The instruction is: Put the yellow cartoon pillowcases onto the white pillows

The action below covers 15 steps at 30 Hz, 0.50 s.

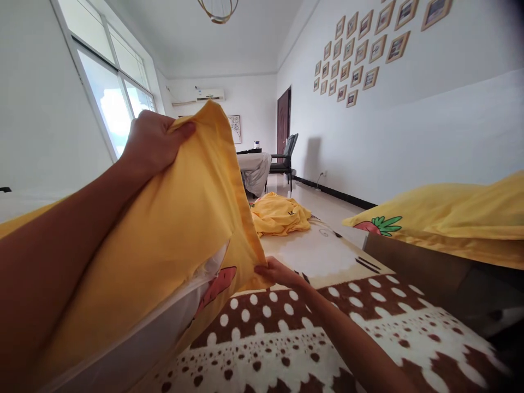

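Leftmost, the left hand (158, 139) pinches the upper corner of a yellow pillowcase (164, 240), held raised and tilted above a brown-and-white patterned blanket (254, 333); white inner material (161, 327) shows through its opening. Centrally, the right hand (280, 271) pinches the lower corner. Beyond lies crumpled yellow cloth (282, 214); at far right, a yellow pillow (450, 210).

Daylight fills the window (104, 103) in the left wall (33, 109). Framed pictures (361, 52) dot the white right wall (388, 136) above dark skirting (335, 193). An air conditioner (210, 94) hangs on the far wall (260, 103); a dark armchair (291, 145) stands near a brown door (283, 120)
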Tool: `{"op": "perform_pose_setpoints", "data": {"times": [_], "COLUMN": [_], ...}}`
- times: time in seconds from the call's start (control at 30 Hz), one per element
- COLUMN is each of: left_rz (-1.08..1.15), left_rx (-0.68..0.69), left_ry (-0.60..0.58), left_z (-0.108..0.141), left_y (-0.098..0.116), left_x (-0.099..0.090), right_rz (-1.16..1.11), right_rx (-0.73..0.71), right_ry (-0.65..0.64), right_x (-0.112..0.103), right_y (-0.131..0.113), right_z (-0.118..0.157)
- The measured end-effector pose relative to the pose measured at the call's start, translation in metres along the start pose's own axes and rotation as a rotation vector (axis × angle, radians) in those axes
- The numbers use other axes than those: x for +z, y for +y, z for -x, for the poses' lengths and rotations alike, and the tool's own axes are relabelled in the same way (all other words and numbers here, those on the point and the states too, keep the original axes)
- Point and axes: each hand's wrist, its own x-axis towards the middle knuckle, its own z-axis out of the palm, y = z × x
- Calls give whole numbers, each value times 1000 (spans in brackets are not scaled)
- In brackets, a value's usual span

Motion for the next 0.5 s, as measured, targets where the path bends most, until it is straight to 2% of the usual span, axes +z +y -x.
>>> {"op": "perform_pose_setpoints", "data": {"times": [0.1,0.2,0.27,0.33,0.43,0.5], "left_rz": [-5,7,41,63,-18,-94], "left_rx": [-2,0,-5,2,38,51], "left_ry": [-66,-107,-122,-132,-132,-185], "left_z": [1,4,5,4,1,2], "left_y": [5,13,17,17,6,-11], "left_x": [7,17,25,35,49,57], "right_rz": [19,-15,-86,-101,-45,-49], "right_rx": [3,-152,-258,-264,-193,-155], "right_ry": [-85,-46,27,149,366,450], "right_x": [-24,-34,-26,-8,19,28], "right_y": [-12,-39,-53,-55,-35,-14], "right_z": [-4,-11,-20,-31,-50,-60]}}
